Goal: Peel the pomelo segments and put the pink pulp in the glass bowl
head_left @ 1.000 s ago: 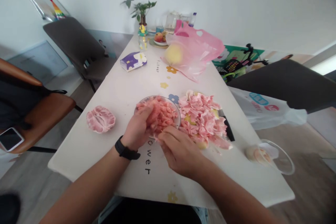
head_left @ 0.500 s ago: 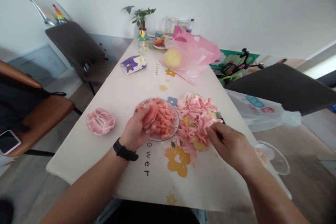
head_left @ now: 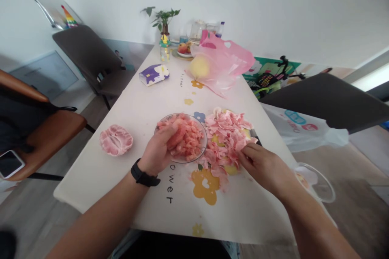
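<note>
My left hand (head_left: pixel 158 147) is closed around a piece of peeled pomelo flesh (head_left: pixel 176 135), just over a glass plate (head_left: pixel 204 145) heaped with pink pomelo pulp (head_left: pixel 191 139). At the right, my right hand (head_left: pixel 258 162) has its fingers bunched together at the edge of a pile of pink peel and membrane scraps (head_left: pixel 227 133). Whether a scrap sits between those fingertips I cannot make out. Yellow rind shows beneath the pile. On the left of the table lies a partly peeled pomelo half (head_left: pixel 116 140), its segments facing up.
A purple and white tissue pack (head_left: pixel 154 75) and a pink plastic bag (head_left: pixel 221 60) with a yellow fruit are farther back. Behind them stand a potted plant (head_left: pixel 165 20) and a plate of fruit (head_left: pixel 184 50). A white bag (head_left: pixel 288 129) hangs by the right edge.
My right hand's fingers have turned downward and closer together at the scrap pile. The left hand has tilted slightly, with the pomelo piece still in it.
</note>
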The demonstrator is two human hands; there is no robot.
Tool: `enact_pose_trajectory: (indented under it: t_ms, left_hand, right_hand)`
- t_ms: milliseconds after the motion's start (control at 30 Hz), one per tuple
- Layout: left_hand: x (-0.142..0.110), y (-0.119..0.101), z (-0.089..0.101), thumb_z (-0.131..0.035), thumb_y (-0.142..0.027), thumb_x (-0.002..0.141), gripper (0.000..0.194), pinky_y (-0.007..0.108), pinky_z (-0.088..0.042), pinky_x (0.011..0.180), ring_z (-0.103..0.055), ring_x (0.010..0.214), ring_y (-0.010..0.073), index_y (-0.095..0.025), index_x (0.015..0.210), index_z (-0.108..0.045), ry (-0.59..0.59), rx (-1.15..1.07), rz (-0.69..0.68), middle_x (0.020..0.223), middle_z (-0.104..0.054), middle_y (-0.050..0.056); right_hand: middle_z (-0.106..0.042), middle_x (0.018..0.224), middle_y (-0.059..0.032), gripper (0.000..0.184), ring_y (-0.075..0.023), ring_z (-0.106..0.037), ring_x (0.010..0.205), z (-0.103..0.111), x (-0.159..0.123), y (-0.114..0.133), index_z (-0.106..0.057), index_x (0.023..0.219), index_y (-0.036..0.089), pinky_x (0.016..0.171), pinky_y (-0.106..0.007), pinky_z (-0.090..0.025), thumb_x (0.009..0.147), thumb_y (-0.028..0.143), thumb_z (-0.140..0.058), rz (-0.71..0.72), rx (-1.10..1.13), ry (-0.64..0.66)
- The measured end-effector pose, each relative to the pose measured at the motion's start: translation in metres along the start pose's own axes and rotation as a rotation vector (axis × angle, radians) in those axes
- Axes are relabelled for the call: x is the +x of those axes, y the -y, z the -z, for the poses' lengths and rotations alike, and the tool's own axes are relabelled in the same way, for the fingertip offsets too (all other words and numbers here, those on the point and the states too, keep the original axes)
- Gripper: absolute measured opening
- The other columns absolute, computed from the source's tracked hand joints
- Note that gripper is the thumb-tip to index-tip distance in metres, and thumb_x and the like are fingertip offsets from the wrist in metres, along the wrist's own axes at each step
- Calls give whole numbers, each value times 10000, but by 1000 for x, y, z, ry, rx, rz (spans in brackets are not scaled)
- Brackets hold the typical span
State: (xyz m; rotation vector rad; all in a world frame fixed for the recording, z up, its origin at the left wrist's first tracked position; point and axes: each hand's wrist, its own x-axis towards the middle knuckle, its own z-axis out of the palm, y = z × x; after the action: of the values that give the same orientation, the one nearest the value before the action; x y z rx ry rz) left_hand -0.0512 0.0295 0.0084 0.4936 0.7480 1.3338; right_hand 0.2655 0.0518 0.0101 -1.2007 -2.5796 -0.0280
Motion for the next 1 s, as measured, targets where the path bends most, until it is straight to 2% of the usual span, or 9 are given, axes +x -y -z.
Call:
enact_pose_trajectory:
  t_ms: [100, 200, 333, 500, 600, 700, 767, 900, 1000]
  left_hand:
    - [-1, 0, -1, -833, -443, 839, 333, 204, -311, 432, -455, 493, 80, -156, 813, -666, 11, 25, -6, 599, -504, -25]
    - [-1, 0, -2, -816, -419, 852, 295, 204, -307, 428, -462, 495, 80, -156, 846, -682, -21, 8, -5, 628, -529, -13]
    - [-1, -1, -3, -802, -404, 855, 269, 206, -293, 411, -470, 487, 89, -161, 860, -688, -30, -7, 3, 624, -541, -5]
    - [-1, -1, -3, -782, -372, 869, 235, 210, -341, 418, -497, 496, 94, -158, 855, -686, -49, -25, 35, 666, -605, 18]
    - [0, 0, -4, -786, -348, 863, 226, 221, -406, 452, -557, 545, 117, -152, 933, -699, -73, -51, 55, 733, -661, 40]
    - [0, 0, -5, -805, -341, 854, 256, 238, -469, 504, -619, 626, 152, -156, 996, -701, -80, -78, 56, 784, -693, 55]
    - [0, 1, -5, -814, -365, 857, 252, 225, -436, 485, -589, 596, 138, -162, 950, -698, -61, -66, 42, 737, -670, 41]
    - [-2, 5, -1, -824, -435, 868, 296, 199, -322, 425, -465, 477, 91, -168, 833, -702, -11, 57, 0, 575, -527, -30]
    - [-3, 8, 2, -874, -368, 840, 299, 229, -517, 617, -640, 671, 129, -196, 1067, -782, 2, 178, -14, 803, -711, 20]
  right_hand:
    - [-701, 753, -48, 387, -193, -668, 665, 0, -2, -2, -618, 739, 241, 611, -317, -475, 1081, 322, -455, -44, -14, 52]
    - [-822, 983, -83, 308, -245, -776, 843, -1, -5, -6, -752, 1022, 236, 702, -351, -572, 1060, 313, -457, -72, -6, 93]
    - [-820, 1165, -135, 393, -315, -799, 981, -3, -9, -10, -718, 1316, 210, 780, -445, -634, 1037, 337, -471, -157, -22, 22]
    - [-734, 1307, -195, 319, -362, -759, 1120, 3, -4, -2, -732, 1137, 189, 951, -545, -617, 1051, 351, -471, -170, -123, -73]
    - [-700, 1305, -239, 329, -376, -754, 1091, 8, 7, 18, -694, 1213, 142, 928, -553, -620, 1053, 363, -511, -225, -129, -196]
    - [-743, 1176, -181, 258, -321, -763, 1021, 8, 23, 51, -693, 1178, 167, 867, -466, -636, 1059, 345, -550, -163, 47, -205]
    - [-758, 1126, -157, 240, -297, -762, 995, 4, 36, 73, -697, 1164, 186, 850, -443, -633, 1065, 340, -542, -110, 179, -191]
    - [-766, 1157, -151, 333, -290, -753, 975, -4, 63, 97, -679, 1265, 194, 815, -454, -631, 1036, 419, -593, -207, 440, -96]
    - [-769, 1189, -145, 410, -266, -752, 957, -6, 83, 99, -665, 1355, 204, 812, -441, -629, 1026, 442, -605, -309, 612, -101]
